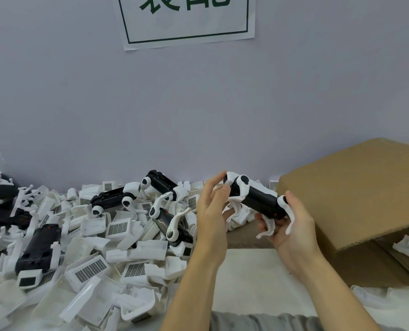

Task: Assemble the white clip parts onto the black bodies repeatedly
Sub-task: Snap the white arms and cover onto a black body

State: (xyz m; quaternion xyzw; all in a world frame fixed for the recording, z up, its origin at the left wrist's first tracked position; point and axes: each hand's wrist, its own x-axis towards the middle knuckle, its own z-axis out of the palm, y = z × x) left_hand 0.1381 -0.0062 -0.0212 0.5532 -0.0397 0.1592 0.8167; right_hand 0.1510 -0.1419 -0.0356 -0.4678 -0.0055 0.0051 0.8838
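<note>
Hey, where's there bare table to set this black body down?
Bare table lies between your forearms, bordered by the white parts pile on the left and the cardboard box on the right. Left of that is crowded. The black body is in both hands.

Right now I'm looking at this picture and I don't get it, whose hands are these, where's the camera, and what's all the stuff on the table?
There is no machine here. The one picture comes from a wide-angle camera worn on a person's head, looking forward and down, so you see their own two bare hands. Together they hold up a black body with white clip parts fitted to it: the left hand pinches its far end, and the right hand cradles the near end from below. On the left of the table lies a heap of loose white parts, with a few more black bodies among them. At the right stands a cardboard box. A paper sign hangs on the wall behind.
</note>
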